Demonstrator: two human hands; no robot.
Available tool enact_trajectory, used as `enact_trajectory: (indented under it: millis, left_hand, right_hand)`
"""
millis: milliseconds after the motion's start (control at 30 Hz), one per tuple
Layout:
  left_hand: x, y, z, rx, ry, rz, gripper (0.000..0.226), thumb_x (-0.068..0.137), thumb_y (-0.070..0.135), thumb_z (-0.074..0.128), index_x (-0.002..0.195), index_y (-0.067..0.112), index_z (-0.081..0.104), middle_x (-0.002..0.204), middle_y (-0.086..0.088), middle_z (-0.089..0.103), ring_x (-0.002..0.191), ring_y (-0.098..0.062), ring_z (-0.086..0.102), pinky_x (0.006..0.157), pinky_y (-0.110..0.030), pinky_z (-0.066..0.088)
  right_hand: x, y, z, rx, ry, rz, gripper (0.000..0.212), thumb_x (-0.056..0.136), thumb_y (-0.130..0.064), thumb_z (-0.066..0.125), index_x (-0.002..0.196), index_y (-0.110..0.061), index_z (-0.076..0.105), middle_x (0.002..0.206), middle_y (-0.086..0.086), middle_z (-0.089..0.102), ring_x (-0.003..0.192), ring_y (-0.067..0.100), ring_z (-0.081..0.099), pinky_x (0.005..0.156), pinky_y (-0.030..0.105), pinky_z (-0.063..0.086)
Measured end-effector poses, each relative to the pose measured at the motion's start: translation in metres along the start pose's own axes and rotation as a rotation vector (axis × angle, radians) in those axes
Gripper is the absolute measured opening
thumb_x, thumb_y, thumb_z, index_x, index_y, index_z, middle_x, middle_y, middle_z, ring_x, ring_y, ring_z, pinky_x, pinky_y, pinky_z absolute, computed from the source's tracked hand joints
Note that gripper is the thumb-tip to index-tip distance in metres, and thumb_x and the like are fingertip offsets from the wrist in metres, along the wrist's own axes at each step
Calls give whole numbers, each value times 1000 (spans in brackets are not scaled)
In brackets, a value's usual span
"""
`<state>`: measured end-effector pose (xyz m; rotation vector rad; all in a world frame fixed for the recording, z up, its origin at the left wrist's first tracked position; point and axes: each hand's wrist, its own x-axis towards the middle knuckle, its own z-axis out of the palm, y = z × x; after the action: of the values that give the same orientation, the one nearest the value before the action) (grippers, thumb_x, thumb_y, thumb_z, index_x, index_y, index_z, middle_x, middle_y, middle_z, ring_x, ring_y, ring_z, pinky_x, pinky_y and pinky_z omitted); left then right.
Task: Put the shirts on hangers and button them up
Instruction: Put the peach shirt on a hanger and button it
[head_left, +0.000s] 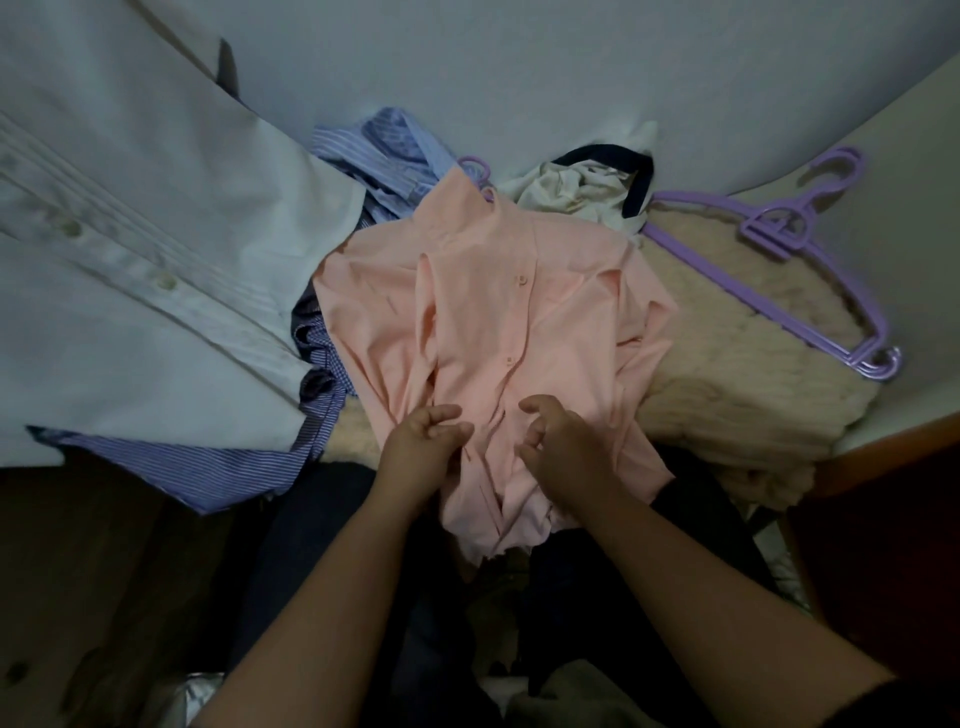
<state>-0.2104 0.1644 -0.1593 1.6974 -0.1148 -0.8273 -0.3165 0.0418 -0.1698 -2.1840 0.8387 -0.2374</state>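
Two bare forearms reach in from the bottom of the view and converge on the lower front of a pink shirt (483, 312); the left hand (423, 441) sits at the left side of the placket, wrist bent, its fingers (441, 413) curled with the thumb closing on a fold of the pink cloth; the right hand (558, 439) sits just across the placket, its fingers (535, 402) hooked and slightly spread, pressing into the fabric, though whether they actually pinch it cannot be told; the two hands are close together but not touching. The pink shirt lies spread face up on a cream fluffy blanket (727, 374), collar pointing away from the person, hem hanging over the near edge toward their lap; two small buttons (521, 280) show along its front, and the end of a purple hook (475, 166) peeks out just beyond the collar. A white shirt (130, 260) with a buttoned placket fills the left side, overlapping a blue striped shirt (208, 462); another striped shirt (379, 150) is bunched behind the pink one; a cream garment with dark trim (582, 187) lies crumpled beside it; a spare purple hanger (789, 270) rests on the blanket to the right, well apart from the hands.
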Motion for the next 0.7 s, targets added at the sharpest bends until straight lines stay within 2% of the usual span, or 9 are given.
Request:
enact_trajectory:
  millis: [100, 167, 233, 300, 400, 467, 700]
  left_hand:
    - [-3, 3, -2, -88, -26, -42, 25, 88, 13, 65, 113, 13, 62, 91, -5, 65, 77, -17, 59, 69, -29, 52]
    - [-4, 4, -2, -176, -37, -50, 29, 87, 13, 67, 115, 11, 62, 94, -7, 67, 76, -16, 61, 64, -26, 50]
    - [-7, 4, -1, -239, -58, -46, 29, 86, 12, 68, 115, 11, 62, 100, -9, 69, 84, -19, 65, 68, -27, 55]
    - [-11, 3, 2, -258, -80, -39, 28, 87, 12, 68, 114, 12, 62, 104, -11, 69, 93, -23, 67, 79, -31, 57]
    - [-16, 2, 7, -287, -110, -44, 28, 87, 11, 67, 114, 13, 63, 106, -14, 70, 98, -25, 67, 90, -38, 54]
    - [-17, 1, 9, -281, -123, -50, 29, 87, 11, 67, 116, 12, 63, 104, -14, 71, 94, -23, 67, 89, -37, 55]
    - [-18, 0, 11, -207, -140, -20, 28, 88, 12, 66, 116, 11, 64, 103, -11, 72, 93, -19, 68, 87, -34, 55]
  right_hand:
    - [-2, -3, -5, 200, 0, 83, 41, 81, -6, 65, 117, -22, 52, 79, -3, 58, 76, 14, 57, 71, 24, 43]
    - [-8, -6, -9, 323, 52, 104, 39, 82, -6, 65, 111, -26, 48, 76, -1, 59, 71, 10, 56, 66, 19, 42]
    - [-15, -11, -10, 420, 107, 122, 39, 83, -5, 64, 111, -27, 47, 78, 1, 60, 71, 8, 56, 63, 11, 41]
    - [-20, -17, -9, 519, 139, 140, 39, 83, -4, 63, 111, -25, 47, 78, 2, 60, 72, 9, 57, 61, 6, 41]
    - [-22, -24, -9, 615, 133, 155, 38, 84, -5, 65, 111, -24, 47, 80, 7, 65, 75, 14, 61, 68, 17, 46]
    - [-22, -26, -8, 663, 123, 163, 37, 84, -4, 65, 110, -24, 48, 79, 6, 66, 74, 14, 63, 70, 21, 48]
    - [-21, -23, -7, 737, 113, 183, 33, 85, 2, 63, 105, -20, 50, 73, 5, 64, 70, 13, 64, 68, 20, 53]
